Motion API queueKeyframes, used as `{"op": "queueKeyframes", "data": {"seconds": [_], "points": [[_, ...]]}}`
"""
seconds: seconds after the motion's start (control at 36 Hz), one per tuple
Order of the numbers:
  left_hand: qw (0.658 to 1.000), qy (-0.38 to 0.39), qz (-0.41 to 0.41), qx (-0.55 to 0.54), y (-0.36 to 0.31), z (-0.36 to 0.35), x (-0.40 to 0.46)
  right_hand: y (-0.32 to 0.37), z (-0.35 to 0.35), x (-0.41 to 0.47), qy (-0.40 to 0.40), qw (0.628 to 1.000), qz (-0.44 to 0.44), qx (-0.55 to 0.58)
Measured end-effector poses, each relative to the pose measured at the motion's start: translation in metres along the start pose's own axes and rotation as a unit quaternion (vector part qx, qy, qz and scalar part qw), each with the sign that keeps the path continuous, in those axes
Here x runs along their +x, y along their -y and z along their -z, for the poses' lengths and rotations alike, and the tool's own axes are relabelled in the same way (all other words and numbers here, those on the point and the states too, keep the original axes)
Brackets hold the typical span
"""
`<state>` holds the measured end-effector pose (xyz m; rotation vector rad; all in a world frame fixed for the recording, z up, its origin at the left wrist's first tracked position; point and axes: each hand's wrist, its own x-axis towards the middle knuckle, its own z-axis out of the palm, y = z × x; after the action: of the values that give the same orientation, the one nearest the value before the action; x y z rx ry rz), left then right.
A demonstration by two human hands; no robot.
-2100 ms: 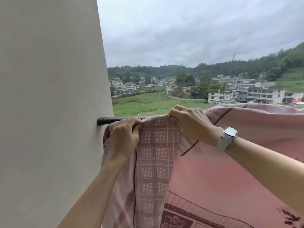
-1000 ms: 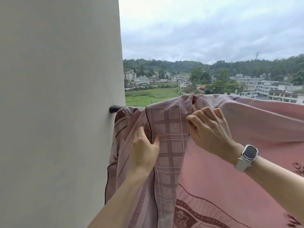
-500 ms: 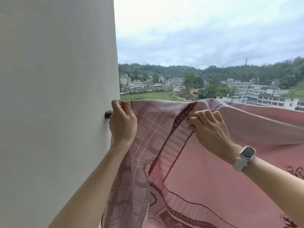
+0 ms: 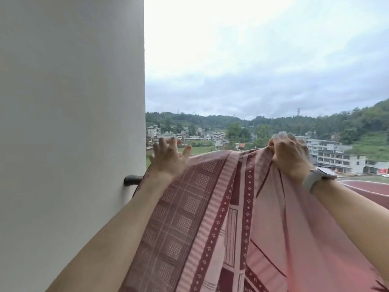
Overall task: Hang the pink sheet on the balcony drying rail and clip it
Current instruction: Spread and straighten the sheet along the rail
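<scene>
A: How much of the job can be counted as done?

B: Nearest the camera, the pink sheet [image 4: 242,224] is seen falling away in a broad drape, its checked and dotted border spread toward the left and the plain pink field toward the right. It appears to be draped over the drying rail [image 4: 132,179] already, so the hanging is judged to be largely in hand.

A: And what is being done with it at this moment?

B: A little further out, the top edge is raised above the line of the rail. By the right hand [image 4: 289,158], which wears a pale wristwatch [image 4: 315,178], a bunch of the top edge is gripped tightly. The left hand [image 4: 168,158] is held with fingers splayed and nothing clasped; the cloth is only touched at the heel of the palm, if at all.

A: Is the rail itself shown?

B: Only its dark stub, where it is fixed into the white wall [image 4: 71,123]; the rest is covered by fabric.

A: What is left, then?

B: The edge is judged to need spreading and settling flat along the rail. No clip is seen anywhere, so the clipping is taken as not yet begun. Beyond, only buildings, hills and grey sky are shown.
</scene>
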<state>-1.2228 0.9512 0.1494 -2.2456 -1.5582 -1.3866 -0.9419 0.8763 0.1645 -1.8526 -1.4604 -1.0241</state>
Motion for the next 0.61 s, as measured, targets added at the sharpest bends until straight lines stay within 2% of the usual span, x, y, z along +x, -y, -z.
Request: {"op": "queueKeyframes", "data": {"seconds": [0.08, 0.17, 0.19, 0.25, 0.33, 0.39, 0.47, 0.61], "points": [[0.994, 0.032, -0.095, -0.034, -0.012, -0.003, -0.04, 0.007, -0.011, 0.0, 0.072, 0.996, -0.031, -0.04], [0.986, 0.064, -0.152, 0.037, -0.011, -0.009, -0.081, 0.018, -0.022, -0.012, 0.138, 0.99, -0.022, -0.031], [0.986, 0.062, -0.152, 0.042, -0.007, -0.012, -0.088, 0.021, -0.025, -0.017, 0.136, 0.991, -0.007, -0.006], [0.989, 0.034, -0.145, 0.008, 0.004, -0.019, -0.094, 0.032, -0.026, -0.03, 0.083, 0.991, 0.032, 0.098], [0.987, -0.007, -0.15, -0.064, 0.012, -0.022, -0.091, 0.054, -0.014, -0.055, 0.017, 0.966, 0.121, 0.227], [0.986, -0.017, -0.138, -0.097, 0.011, -0.02, -0.087, 0.067, -0.005, -0.071, 0.051, 0.956, 0.173, 0.23], [0.987, -0.01, -0.123, -0.104, 0.011, -0.019, -0.082, 0.07, -0.008, -0.083, 0.087, 0.961, 0.204, 0.163], [0.99, -0.024, -0.104, -0.094, 0.011, -0.023, -0.069, 0.071, -0.014, -0.087, 0.061, 0.96, 0.194, 0.194]]}}
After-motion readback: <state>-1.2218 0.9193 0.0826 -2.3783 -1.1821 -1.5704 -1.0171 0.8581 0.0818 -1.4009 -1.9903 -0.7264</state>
